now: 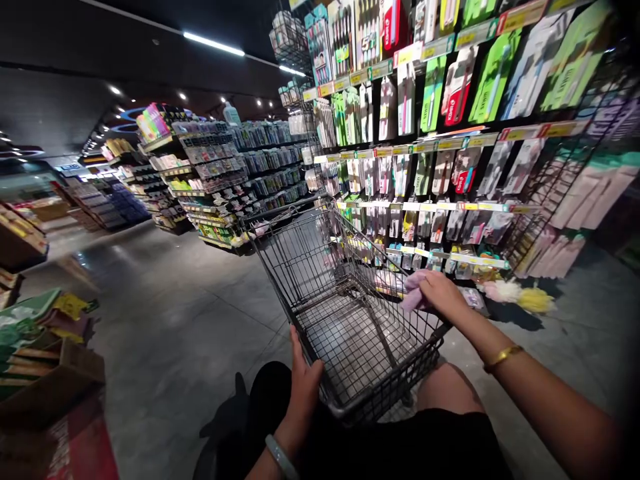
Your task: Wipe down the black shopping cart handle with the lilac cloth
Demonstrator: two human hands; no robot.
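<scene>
A grey wire shopping cart (345, 333) stands in front of my knees, its basket bare down to the grid floor. My right hand (440, 293) is closed around a light purple cloth (414, 291) at the cart's right rim. Part of the cloth hangs down over the side wires. On the opposite side, my left hand (304, 377) rests against the left rim, fingers stretched along it and thumb apart. A gold bangle is on my right wrist and a pale bangle on my left.
Shelves of packaged toothbrushes (453, 100) rise close beyond the cart on the right. Bath puffs (535, 300) hang low near the floor. More shelves (210, 160) stand farther back left. A cardboard box (75, 380) of goods sits at the left edge on the grey floor.
</scene>
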